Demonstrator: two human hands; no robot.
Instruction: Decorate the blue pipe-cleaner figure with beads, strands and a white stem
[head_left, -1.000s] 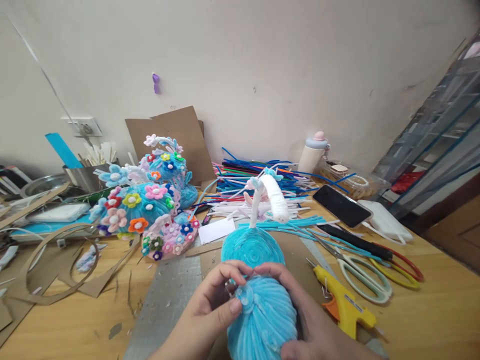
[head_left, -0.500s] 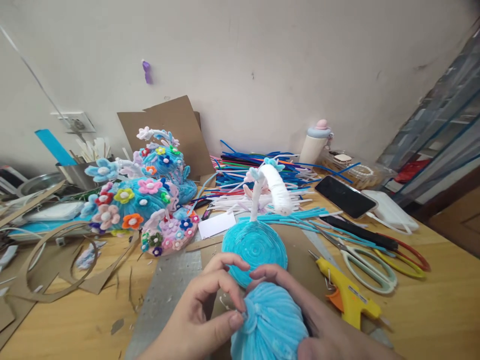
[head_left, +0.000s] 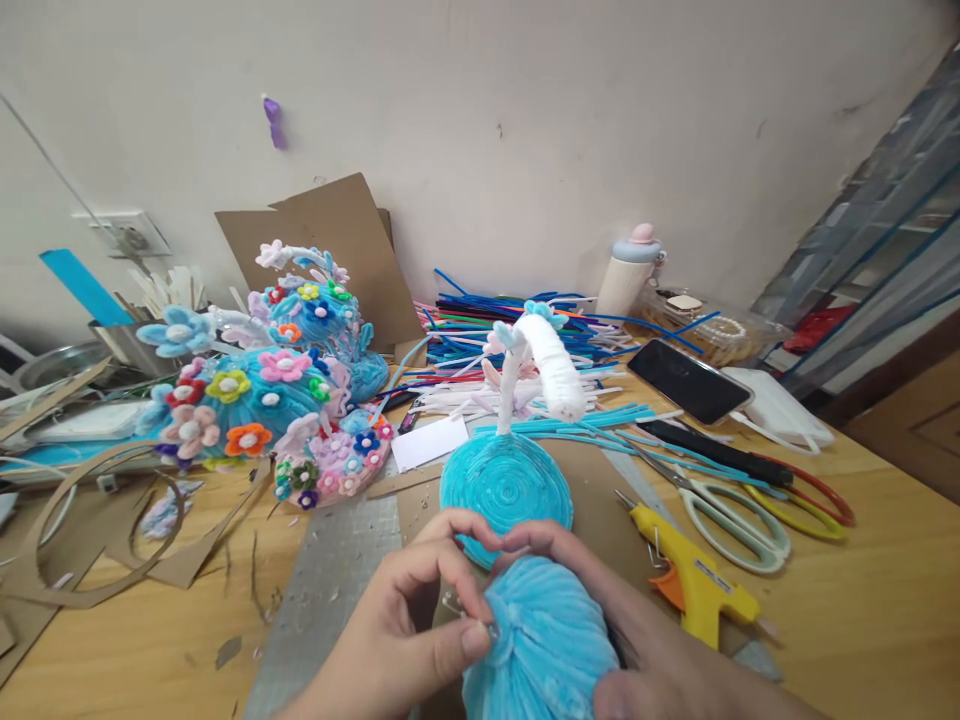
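A round light-blue fuzzy ball (head_left: 544, 650) made of wound pipe cleaner sits at the bottom centre. My right hand (head_left: 645, 650) cups it from the right, fingers curled over its top. My left hand (head_left: 405, 630) pinches a small shiny metal piece (head_left: 469, 618) between thumb and forefinger against the ball's left side. Just beyond lies a flat blue spiral disc (head_left: 506, 487) with a white curved stem (head_left: 544, 370) rising from it.
A yellow glue gun (head_left: 694, 585), scissors (head_left: 739, 515) and a phone (head_left: 686, 380) lie to the right. Flower-covered blue domes (head_left: 255, 395) stand to the left, cardboard scraps (head_left: 112, 530) beside them. A pile of coloured pipe cleaners (head_left: 517, 340) and a bottle (head_left: 626, 270) sit by the wall.
The ball has dropped lower in view and turned slightly. My left thumb and forefinger have shifted down its left side, still pinching the small piece.
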